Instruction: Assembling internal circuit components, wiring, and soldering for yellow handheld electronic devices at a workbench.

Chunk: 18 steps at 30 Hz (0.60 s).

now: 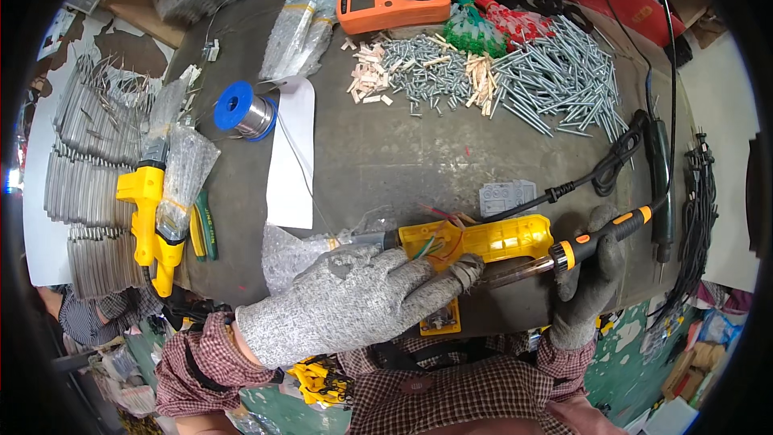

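Observation:
My left hand [354,294], in a grey knit glove, reaches across the near side of an open yellow tool housing [515,238]. Its fingers are bent and pressed together at the housing's near edge; what they pinch is hidden. Red and green wires [431,243] rise out of the housing just beyond these fingers. My right hand [592,278], gloved too, grips a soldering iron [608,235] by its black and yellow handle. The iron's metal barrel points left, toward my left fingertips. Below them, a small yellow part [441,318] lies at the table edge.
A blue solder spool [235,105] stands on white paper [290,169]. Farther back lie an orange multimeter [394,4] and heaped screws [555,72]. At left are yellow tools [145,209], green-handled pliers [205,229] and stacked metal strips [88,185]. Black cables [699,209] lie right.

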Available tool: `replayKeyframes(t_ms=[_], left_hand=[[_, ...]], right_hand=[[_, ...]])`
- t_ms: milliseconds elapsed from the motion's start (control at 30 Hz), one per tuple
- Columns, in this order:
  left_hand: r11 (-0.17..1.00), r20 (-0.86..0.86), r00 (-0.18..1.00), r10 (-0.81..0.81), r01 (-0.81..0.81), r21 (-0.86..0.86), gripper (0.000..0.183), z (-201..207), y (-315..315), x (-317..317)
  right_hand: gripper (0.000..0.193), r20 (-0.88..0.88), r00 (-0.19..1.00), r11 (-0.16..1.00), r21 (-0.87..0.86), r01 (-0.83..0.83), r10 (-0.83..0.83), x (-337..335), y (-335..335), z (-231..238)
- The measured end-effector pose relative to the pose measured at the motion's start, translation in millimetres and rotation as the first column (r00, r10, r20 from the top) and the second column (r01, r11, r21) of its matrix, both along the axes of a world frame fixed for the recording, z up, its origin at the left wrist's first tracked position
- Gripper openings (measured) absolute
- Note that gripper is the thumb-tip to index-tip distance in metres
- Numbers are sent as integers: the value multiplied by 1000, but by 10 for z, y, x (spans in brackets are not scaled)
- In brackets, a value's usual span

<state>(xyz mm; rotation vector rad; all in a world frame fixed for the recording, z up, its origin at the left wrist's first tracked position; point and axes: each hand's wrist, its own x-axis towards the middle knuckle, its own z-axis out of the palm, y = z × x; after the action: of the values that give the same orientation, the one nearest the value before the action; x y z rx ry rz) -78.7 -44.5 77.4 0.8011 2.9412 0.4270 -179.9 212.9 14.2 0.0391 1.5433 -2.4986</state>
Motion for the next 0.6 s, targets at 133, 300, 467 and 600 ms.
replayKeyframes(t_ms=[133, 300, 467, 600], left_hand=[[1000, 2, 1000, -19, 19, -4, 60, -21, -10, 23], [1000, -20, 999, -29, 29, -11, 64, -5, -11, 30], [998, -36, 998, -42, 40, -52, 60, 23, -33, 55], [994, -64, 996, -65, 58, -94, 60, 29, -36, 59]], right_hand=[[45, -94, 947, 933, -170, -319, 307, 51, 479, -414], [44, -102, 966, 959, -133, -250, 237, 78, 397, -349], [41, -34, 994, 993, -45, -106, 105, 35, 20, -33], [42, -12, 1000, 1000, 21, -9, 9, 51, -11, -39]])
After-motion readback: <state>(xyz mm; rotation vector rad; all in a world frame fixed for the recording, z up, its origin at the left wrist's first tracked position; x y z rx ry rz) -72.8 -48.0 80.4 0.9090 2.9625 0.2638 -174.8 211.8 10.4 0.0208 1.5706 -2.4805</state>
